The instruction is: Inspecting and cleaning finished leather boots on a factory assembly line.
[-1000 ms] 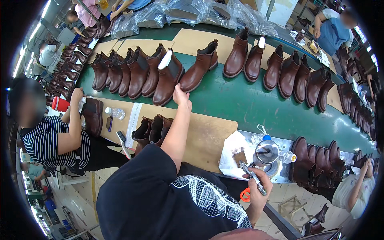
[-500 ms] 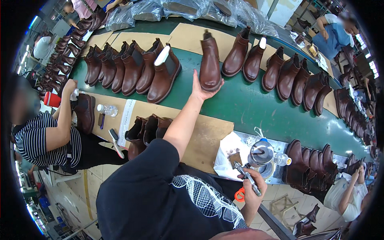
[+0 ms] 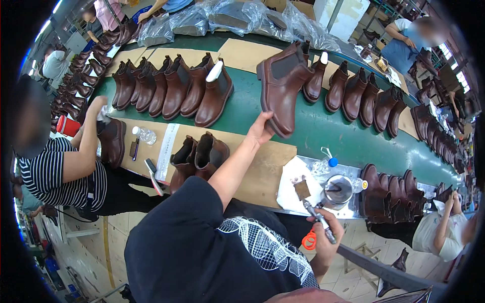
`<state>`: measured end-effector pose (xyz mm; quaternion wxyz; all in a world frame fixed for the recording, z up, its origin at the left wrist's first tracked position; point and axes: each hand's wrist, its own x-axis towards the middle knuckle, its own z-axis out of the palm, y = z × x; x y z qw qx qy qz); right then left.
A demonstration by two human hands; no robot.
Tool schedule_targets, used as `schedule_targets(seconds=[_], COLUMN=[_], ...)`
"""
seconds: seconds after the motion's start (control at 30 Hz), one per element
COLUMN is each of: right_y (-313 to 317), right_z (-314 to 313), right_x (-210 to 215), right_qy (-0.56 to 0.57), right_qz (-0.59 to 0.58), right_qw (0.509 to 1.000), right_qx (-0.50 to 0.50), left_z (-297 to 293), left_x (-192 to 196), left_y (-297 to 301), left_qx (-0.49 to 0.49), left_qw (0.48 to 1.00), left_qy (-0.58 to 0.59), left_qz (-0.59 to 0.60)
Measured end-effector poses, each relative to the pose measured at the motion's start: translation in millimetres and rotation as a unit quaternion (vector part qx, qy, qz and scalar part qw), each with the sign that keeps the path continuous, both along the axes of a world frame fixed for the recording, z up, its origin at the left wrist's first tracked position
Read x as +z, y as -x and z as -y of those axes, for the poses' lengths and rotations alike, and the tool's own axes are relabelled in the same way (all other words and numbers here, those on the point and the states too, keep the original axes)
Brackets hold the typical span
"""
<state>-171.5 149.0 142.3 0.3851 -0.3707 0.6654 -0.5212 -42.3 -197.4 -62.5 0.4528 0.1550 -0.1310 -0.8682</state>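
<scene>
Above the green table, a brown leather ankle boot (image 3: 286, 91) with dark elastic side panels is held up and tilted in my left hand (image 3: 260, 130). My left fingers grip it near the toe, and the sole there is partly hidden. Low on the right, my right hand (image 3: 327, 230) is closed around a metal spray gun (image 3: 319, 221) with a round metal cup (image 3: 338, 192). Next to the gun's tip lies a small brown square (image 3: 302, 189) on a white cloth (image 3: 290, 197). An orange ring-shaped item (image 3: 309, 241) hangs beside my right hand.
Brown boots (image 3: 214, 96) stand in rows on the green table (image 3: 328, 139). Cardboard (image 3: 247, 166) at the near edge bears two boots (image 3: 209, 151), a brush (image 3: 153, 177) and a plastic bottle (image 3: 145, 134). A striped-shirt co-worker (image 3: 65, 171) handles a boot at left; another person (image 3: 442, 232) is at right.
The boot in my left hand has turned from toe-on to side-on and come closer, shifting right. My right hand and the spray gun have moved slightly right, and the cup has tilted.
</scene>
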Motion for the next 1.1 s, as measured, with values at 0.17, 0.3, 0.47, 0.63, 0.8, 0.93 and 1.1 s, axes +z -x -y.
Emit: schedule_targets(seconds=[0.17,0.3,0.47,0.63,0.8,0.93,1.1], right_y=[11.1,11.1,-5.5,-7.9,-17.2,-20.2,-33.7], right_z=[-23.3,-13.8,-1.6,12.6,20.2,12.8,10.0], right_x=[11.5,46.4,83.1,90.3,82.4,76.9,76.9], right_qy=[0.096,0.188,0.203,0.247,0.246,0.217,0.217], right_qz=[-0.06,-0.175,-0.179,-0.216,-0.197,-0.17,-0.181], right_qw=[0.994,0.966,0.963,0.944,0.949,0.961,0.959], right_qx=[-0.005,0.007,-0.023,-0.019,-0.02,-0.008,0.003], left_z=[-65.5,-105.7,-150.2,-179.3,-184.7,-188.2,-188.2], left_x=[86.3,81.0,38.8,35.6,31.1,41.7,45.0], left_y=[-45.6,-48.1,-56.3,-64.1,-73.8,-74.7,-74.7], left_qx=[-0.15,-0.107,-0.083,-0.1,-0.095,-0.095,-0.088], left_qw=[0.927,0.901,0.87,0.875,0.869,0.874,0.867], left_qy=[0.248,0.31,0.36,0.366,0.386,0.379,0.392], left_qz=[0.237,0.283,0.326,0.302,0.294,0.288,0.294])
